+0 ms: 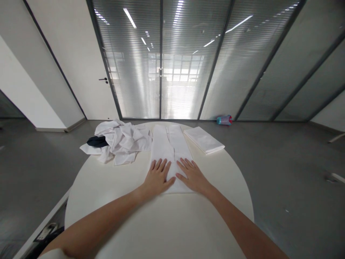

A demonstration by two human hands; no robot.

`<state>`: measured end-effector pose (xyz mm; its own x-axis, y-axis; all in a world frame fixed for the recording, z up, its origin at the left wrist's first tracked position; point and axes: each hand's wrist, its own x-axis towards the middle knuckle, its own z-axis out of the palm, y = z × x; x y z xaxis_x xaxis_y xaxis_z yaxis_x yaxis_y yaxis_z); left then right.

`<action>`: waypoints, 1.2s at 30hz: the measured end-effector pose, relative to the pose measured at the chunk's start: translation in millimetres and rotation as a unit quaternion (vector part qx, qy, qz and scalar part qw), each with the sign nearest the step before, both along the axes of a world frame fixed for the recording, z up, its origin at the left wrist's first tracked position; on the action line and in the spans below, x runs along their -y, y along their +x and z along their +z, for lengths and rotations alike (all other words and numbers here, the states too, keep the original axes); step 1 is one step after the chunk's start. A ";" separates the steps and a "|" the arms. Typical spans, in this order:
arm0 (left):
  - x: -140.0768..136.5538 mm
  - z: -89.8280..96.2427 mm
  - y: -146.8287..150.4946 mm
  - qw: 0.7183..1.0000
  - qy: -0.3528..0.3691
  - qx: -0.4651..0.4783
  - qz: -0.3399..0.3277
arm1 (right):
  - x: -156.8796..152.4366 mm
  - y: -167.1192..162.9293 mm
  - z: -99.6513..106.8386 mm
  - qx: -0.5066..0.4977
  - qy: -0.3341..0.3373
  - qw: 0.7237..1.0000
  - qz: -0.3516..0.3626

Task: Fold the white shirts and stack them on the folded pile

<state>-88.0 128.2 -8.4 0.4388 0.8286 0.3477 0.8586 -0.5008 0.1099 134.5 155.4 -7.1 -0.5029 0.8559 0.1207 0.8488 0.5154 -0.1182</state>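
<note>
A white garment (161, 144), folded into a long narrow shape, lies down the middle of the table with a slit between its two long halves. My left hand (159, 176) rests palm down on the left of its near end, fingers spread. On the right of the same end, my right hand (192, 175) lies flat with its fingers apart. Neither hand grips the cloth. To the right sits a neatly folded white cloth (204, 139). A crumpled heap of white clothes (124, 136) spreads at the far left, with a dark piece of cloth (97, 141) among it.
The round white table (107, 187) has a curved edge all round. On the grey floor beyond it lies a blue and red cylindrical object (224, 120) by the glass partition (183, 93). A white door (78, 64) stands at the left.
</note>
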 end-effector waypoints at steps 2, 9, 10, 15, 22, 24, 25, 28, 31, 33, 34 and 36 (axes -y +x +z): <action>0.2 -0.2 0.4 1.000 0.001 0.002 0.001 | -0.5 0.2 0.2 0.002 -0.002 1.000 0.002; 0.8 1.2 1.0 1.000 -0.012 -0.010 0.000 | 1.3 -0.6 5.2 0.013 -0.020 1.000 0.005; 1.5 1.5 0.2 1.000 -0.015 -0.012 -0.003 | 2.3 -0.3 7.4 0.015 -0.026 1.000 0.008; 18.4 8.0 -9.5 0.998 -0.042 -0.029 -0.036 | 16.3 4.9 18.7 0.006 -0.055 0.997 0.047; 26.8 48.6 -35.0 0.972 -0.176 0.046 -0.146 | 76.2 15.6 31.1 -0.002 -0.063 0.996 0.061; -4.4 58.6 -43.1 0.957 -0.222 0.128 -0.135 | 79.5 15.4 41.5 -0.005 -0.071 0.995 0.072; -26.5 62.1 -46.6 0.951 -0.236 0.165 -0.108 | 73.3 14.0 48.1 -0.012 -0.084 0.993 0.080; -106.1 68.4 -52.3 0.951 -0.232 0.196 0.051 | 19.9 5.6 68.1 -0.073 -0.133 0.986 0.072; -176.9 71.6 -50.5 0.947 -0.243 0.170 0.124 | -66.6 -5.4 79.8 -0.075 -0.085 0.993 0.009; -208.7 71.7 -47.7 0.956 -0.219 0.140 0.135 | -122.2 -11.8 81.5 0.025 -0.018 0.999 -0.034; -219.9 70.6 -46.4 0.962 -0.201 0.122 0.138 | -145.5 -14.5 80.6 0.040 -0.006 0.998 -0.046; -235.6 65.3 -44.6 0.974 -0.165 0.077 0.136 | -181.4 -18.8 75.0 0.072 0.010 0.996 -0.059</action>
